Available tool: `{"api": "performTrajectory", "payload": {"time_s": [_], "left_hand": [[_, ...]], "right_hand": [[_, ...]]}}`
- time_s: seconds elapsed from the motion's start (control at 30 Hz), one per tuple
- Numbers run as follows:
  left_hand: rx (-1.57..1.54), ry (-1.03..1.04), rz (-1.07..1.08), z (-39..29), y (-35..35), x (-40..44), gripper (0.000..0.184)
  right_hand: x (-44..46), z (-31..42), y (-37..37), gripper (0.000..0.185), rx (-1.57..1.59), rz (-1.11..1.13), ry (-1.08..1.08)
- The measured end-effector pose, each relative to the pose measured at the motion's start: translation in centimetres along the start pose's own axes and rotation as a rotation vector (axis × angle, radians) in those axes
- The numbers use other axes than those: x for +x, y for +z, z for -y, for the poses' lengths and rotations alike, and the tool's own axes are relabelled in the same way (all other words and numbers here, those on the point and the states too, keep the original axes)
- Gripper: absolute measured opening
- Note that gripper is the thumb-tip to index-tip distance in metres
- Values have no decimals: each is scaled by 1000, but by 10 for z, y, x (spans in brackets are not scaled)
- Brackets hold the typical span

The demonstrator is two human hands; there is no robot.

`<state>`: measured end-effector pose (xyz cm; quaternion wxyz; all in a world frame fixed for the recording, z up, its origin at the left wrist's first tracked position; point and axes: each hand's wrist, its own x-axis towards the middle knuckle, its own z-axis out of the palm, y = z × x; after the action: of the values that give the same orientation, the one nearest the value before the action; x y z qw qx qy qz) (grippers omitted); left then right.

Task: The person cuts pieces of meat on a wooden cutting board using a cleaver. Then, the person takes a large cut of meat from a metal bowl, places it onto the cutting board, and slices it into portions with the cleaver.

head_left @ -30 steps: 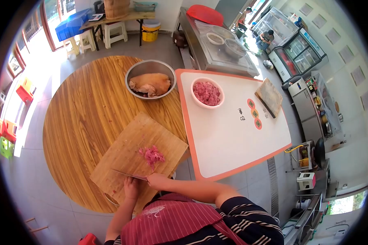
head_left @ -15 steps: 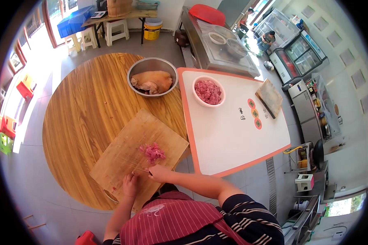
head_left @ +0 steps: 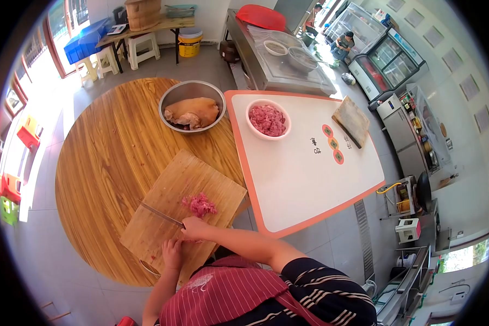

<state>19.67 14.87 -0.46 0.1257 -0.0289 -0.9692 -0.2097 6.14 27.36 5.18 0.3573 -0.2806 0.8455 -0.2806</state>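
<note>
My right hand is closed round the handle of a knife, whose long blade points left over the wooden cutting board. Just below it, my left hand rests on the board with bent fingers, against a thin strip of raw meat. That strip lies partly under my right wrist, so its full size is hidden. Beyond the knife sits a small heap of chopped meat. Small red scraps are scattered near the board's left edge.
The board lies on a round wooden table. Behind it stands a steel bowl holding a large piece of skin-on meat. On the white side table are a pink-white bowl of chopped meat and a rectangular block. People are in the background.
The knife has risen off the strip beside my left hand, its blade now plainer to see. My right hand has shifted slightly left. The whole view has also shifted a little.
</note>
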Motion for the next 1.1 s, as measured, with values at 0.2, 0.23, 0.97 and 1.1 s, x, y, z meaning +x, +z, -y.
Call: {"api": "performTrajectory", "payload": {"time_s": [0.2, 0.23, 0.97, 1.1], "left_hand": [[-19, -59, -56, 0, 12, -7, 12], [6, -58, -52, 2, 14, -9, 12], [-87, -14, -56, -2, 3, -10, 12], [-24, 9, -51, -1, 1, -9, 13]], "right_hand": [[-55, -11, 5, 24, -133, 5, -116], [-60, -14, 14, 23, -161, 10, -163], [-32, -7, 52, 29, -38, 15, -64], [1, 3, 34, 27, -42, 12, -102]]}}
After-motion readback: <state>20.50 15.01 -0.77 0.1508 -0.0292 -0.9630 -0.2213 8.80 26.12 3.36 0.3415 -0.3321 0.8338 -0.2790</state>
